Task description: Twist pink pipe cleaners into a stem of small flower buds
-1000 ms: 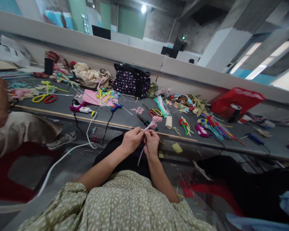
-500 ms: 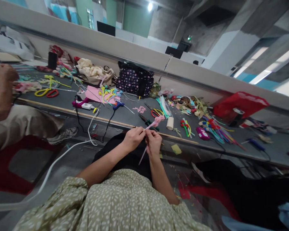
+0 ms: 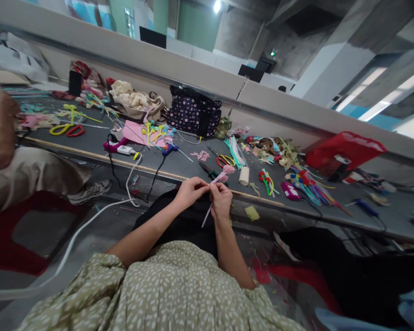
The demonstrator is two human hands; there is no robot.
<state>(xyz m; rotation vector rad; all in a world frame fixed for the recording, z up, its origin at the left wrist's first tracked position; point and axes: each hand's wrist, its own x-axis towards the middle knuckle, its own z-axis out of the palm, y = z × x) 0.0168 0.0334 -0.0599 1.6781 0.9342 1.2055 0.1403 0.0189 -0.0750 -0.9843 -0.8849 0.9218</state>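
My left hand (image 3: 190, 191) and my right hand (image 3: 221, 200) meet over my lap, just short of the low grey table (image 3: 179, 166). Both pinch a pink pipe-cleaner flower (image 3: 222, 174): its fuzzy head points up toward the table and its thin stem trails down below my right hand. The left fingers grip the stem close to the right thumb. Green-handled pliers (image 3: 207, 172) lie on the table right behind the flower.
The table holds scissors (image 3: 68, 130), a glue gun (image 3: 169, 149), a dotted dark bag (image 3: 194, 112), a cardboard roll (image 3: 243, 175), bundles of coloured pipe cleaners (image 3: 308, 181) and a red bag (image 3: 345, 147). Another person's arm (image 3: 0, 131) and knee are at the left. A white cable (image 3: 89, 220) crosses the floor.
Both hands have lifted slightly with the flower, staying together on its stem. The other person's arm at the left has shifted, and the view has tilted a little.
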